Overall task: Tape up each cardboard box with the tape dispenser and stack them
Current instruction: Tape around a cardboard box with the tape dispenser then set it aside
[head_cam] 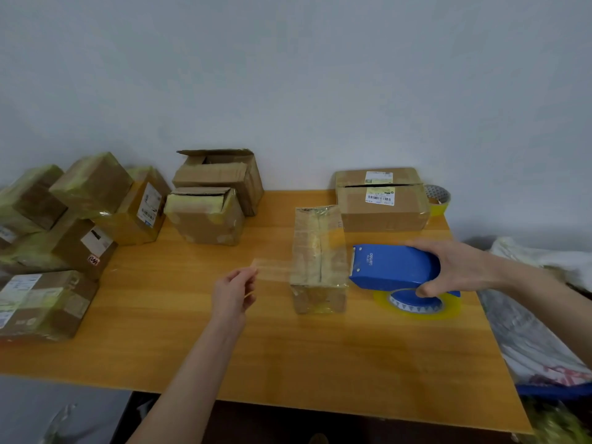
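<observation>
Left hand (235, 291) pinches a clear tape strip (272, 267) stretched over a small brown cardboard box (318, 257); right hand (455, 267) grips a blue plastic tape dispenser (394, 267).

White "deli" lettering on the blue tape dispenser (395, 267); shipping labels (379, 196) on the cardboard boxes (384, 219) illegible

Blue tape dispenser (395, 266) with yellowish tape roll (416, 304); brown cardboard boxes (318, 257); orange wood-grain table (288, 347).

About nine cardboard boxes (320, 257) — one tape dispenser (397, 267), two tape rolls (437, 200).
</observation>
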Tool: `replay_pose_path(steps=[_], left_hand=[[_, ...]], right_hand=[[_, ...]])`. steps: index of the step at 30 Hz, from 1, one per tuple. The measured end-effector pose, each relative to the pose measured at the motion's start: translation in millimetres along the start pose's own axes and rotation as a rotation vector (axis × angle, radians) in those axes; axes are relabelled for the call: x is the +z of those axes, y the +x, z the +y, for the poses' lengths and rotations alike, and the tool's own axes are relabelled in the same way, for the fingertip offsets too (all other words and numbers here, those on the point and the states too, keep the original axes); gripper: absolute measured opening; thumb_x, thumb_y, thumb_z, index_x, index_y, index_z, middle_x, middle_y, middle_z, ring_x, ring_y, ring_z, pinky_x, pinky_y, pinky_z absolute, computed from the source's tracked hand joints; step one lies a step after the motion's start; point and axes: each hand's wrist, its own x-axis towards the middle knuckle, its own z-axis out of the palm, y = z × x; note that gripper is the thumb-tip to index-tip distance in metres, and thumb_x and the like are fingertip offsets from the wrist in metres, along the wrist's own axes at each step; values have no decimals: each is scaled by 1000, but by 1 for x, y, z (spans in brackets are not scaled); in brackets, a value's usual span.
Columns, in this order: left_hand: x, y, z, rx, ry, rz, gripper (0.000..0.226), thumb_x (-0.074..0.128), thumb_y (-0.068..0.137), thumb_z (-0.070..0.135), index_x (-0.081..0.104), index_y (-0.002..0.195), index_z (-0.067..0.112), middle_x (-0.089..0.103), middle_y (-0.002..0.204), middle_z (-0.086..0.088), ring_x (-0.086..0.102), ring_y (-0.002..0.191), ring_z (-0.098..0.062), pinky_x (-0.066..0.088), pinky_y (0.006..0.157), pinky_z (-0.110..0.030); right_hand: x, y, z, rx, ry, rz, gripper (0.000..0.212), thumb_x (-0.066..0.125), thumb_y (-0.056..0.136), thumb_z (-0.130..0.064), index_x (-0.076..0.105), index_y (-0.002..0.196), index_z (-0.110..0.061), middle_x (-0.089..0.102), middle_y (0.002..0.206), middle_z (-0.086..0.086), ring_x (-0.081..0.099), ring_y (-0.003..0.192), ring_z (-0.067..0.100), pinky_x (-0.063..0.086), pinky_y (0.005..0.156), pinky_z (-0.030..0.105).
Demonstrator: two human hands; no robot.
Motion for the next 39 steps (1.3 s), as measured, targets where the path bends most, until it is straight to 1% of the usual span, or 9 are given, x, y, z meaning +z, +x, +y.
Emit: replay_pose_path(steps=[9, 16, 21, 24, 27, 30, 33, 35, 39], left_hand=[[6, 12, -30, -62, 122, 34, 9, 68, 88, 16, 70, 88, 7, 55, 68, 3, 44, 55, -9, 39, 45, -20], [16, 20, -50, -157, 189, 24, 14, 70, 87, 23, 71, 83, 10, 57, 71, 2, 45, 59, -12, 40, 51, -25], [16, 34, -47, -145, 228, 75, 11, 66, 90, 20, 66, 85, 10, 60, 82, -3, 47, 63, -14, 43, 51, -26], [20, 31, -41, -134, 390, 19, 22, 56, 97, 21, 61, 114, 9, 60, 98, -5, 55, 80, -20, 53, 65, -33], [16, 19, -40, 346, 839, 208, 33, 51, 98, 17, 54, 130, 10, 55, 125, -9, 55, 106, -23, 50, 90, -38], [38, -7, -47, 953, 1111, -109, 51, 52, 93, 8, 42, 142, 14, 44, 143, -4, 41, 131, -21, 37, 109, -36], [62, -18, -67, 1003, 1503, -408, 75, 37, 96, 8, -12, 149, 23, -12, 160, 4, -27, 141, -10, -20, 114, -30], [62, -13, -68, 986, 1617, -400, 79, 36, 97, 11, -26, 143, 26, -26, 155, 7, -40, 133, -8, -28, 109, -30], [57, -7, -69, 955, 1692, -398, 83, 39, 96, 11, -29, 141, 29, -25, 154, 8, -33, 137, -8, -22, 113, -32]], right_hand=[[16, 17, 29, 86, -135, -36, 61, 79, 71, -26, 43, 118, -41, 58, 97, -16, 57, 78, -9, 40, 58, 10], [35, 41, 31, 155, -162, -154, 67, 75, 69, -26, 39, 123, -40, 58, 105, -7, 59, 94, 17, 53, 84, 45], [52, 54, 23, 137, -124, -166, 66, 74, 67, -28, 38, 122, -38, 58, 105, -4, 59, 94, 20, 54, 83, 48], [58, 52, 28, 118, -94, -139, 63, 77, 66, -32, 42, 119, -37, 58, 102, -7, 59, 90, 13, 55, 79, 41], [58, 46, 36, 107, -38, -113, 62, 82, 67, -38, 44, 116, -39, 58, 103, -13, 58, 92, 7, 52, 77, 31], [58, 43, 40, 95, 44, -83, 61, 85, 67, -43, 48, 116, -40, 60, 106, -14, 59, 96, 7, 53, 84, 36], [60, 39, 40, 75, 46, -64, 62, 83, 68, -47, 49, 119, -40, 61, 107, -13, 60, 96, 8, 53, 85, 37], [62, 37, 44, 65, 31, -52, 63, 82, 70, -44, 46, 121, -40, 60, 107, -14, 59, 97, 8, 53, 84, 36], [59, 30, 53, 62, 85, -53, 62, 78, 66, -43, 45, 118, -46, 60, 105, -18, 58, 94, 2, 52, 78, 28]])
